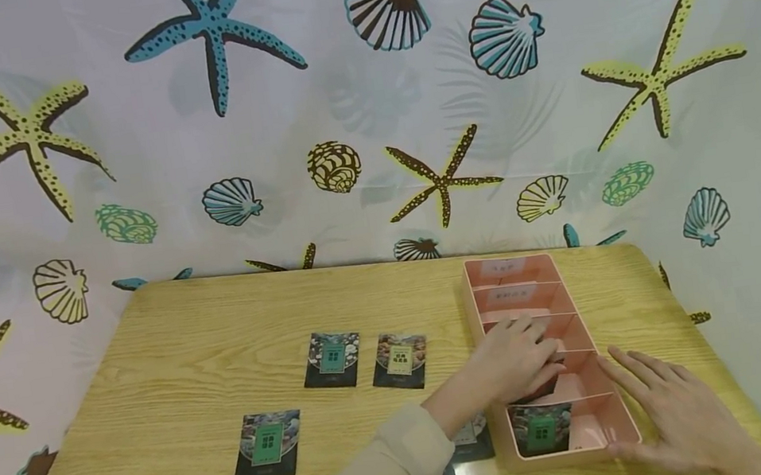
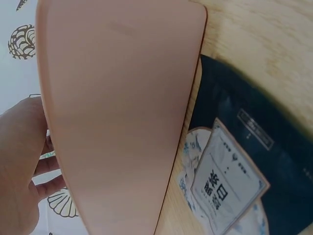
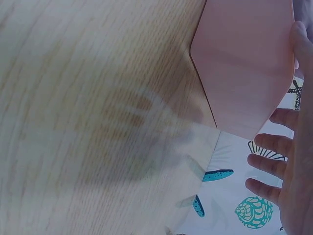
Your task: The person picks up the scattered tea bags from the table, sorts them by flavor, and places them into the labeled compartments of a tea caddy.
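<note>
A pink divided box [image 1: 575,454] stands lengthwise at the right of the table. My left hand [image 1: 515,360] reaches over its left wall into the middle compartments, its fingertips partly hidden. Whether those fingers pinch anything does not show. Just below that hand, a dark tea sachet [image 1: 548,389] is partly visible in a compartment. The nearest compartment holds a sachet with a green label [image 1: 541,429]. Against the box's right wall, my right hand [image 1: 681,410] rests with fingers extended and thumb near the front corner. In the right wrist view its fingers [image 3: 271,164] are spread.
Three dark tea sachets lie left of the box: one with a teal label [image 1: 332,360], one with a yellowish label [image 1: 400,361], one with a green label [image 1: 267,447]. Beside the box lies a white-labelled sachet [image 2: 227,178], partly under the left forearm. A patterned curtain [image 1: 335,115] hangs behind.
</note>
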`<state>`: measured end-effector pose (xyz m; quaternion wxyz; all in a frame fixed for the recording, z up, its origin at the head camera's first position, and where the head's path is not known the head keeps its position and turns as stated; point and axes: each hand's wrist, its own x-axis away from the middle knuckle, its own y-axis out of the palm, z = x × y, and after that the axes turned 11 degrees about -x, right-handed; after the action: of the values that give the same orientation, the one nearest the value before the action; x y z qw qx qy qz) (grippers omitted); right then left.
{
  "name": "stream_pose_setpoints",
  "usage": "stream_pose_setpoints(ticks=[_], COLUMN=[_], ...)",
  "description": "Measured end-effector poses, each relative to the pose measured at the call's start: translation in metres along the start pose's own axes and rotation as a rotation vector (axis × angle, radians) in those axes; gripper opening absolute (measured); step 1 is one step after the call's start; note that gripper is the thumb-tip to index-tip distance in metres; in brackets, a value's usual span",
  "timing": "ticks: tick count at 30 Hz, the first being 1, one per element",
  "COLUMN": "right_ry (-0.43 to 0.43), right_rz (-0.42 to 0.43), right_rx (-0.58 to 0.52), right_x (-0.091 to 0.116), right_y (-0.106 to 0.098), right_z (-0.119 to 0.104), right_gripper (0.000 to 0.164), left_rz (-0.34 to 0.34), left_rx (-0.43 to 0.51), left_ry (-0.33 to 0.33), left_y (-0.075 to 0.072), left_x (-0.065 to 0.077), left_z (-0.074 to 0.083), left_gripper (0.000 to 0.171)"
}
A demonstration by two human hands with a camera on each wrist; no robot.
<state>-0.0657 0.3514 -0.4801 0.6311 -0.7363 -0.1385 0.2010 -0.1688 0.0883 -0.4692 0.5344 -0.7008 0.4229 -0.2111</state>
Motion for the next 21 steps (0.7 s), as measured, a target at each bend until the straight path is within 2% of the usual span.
stream_pose_setpoints(ticks=[4,9,15,21], right_ry=[-0.006,-0.014,-0.017,-0.015], right_rz=[0.009,0.013,0.01,0.009], right_rx=[-0.003,0.001,-0.003,-0.01], right_x=[0.0,-0.001,-0.001,-0.001], right_y=[0.001,0.001,0.002,0.002], right_z=[0.0,0.0,0.001,0.001], right_gripper=[0.11,0.11,0.111,0.111], left_rz=[0.014,0.025,-0.024,-0.074], left_rx=[0.023,0.048,0.09,0.097], left_ry=[-0.015,-0.025,-0.03,-0.053], left_y=[-0.001,-0.006,-0.01,-0.008], left_x=[0.005,0.018,0.039,0.063], left_z=[-0.003,-0.012,-0.026,-0.039], left_gripper=[0.042,0.052,0.064,0.071])
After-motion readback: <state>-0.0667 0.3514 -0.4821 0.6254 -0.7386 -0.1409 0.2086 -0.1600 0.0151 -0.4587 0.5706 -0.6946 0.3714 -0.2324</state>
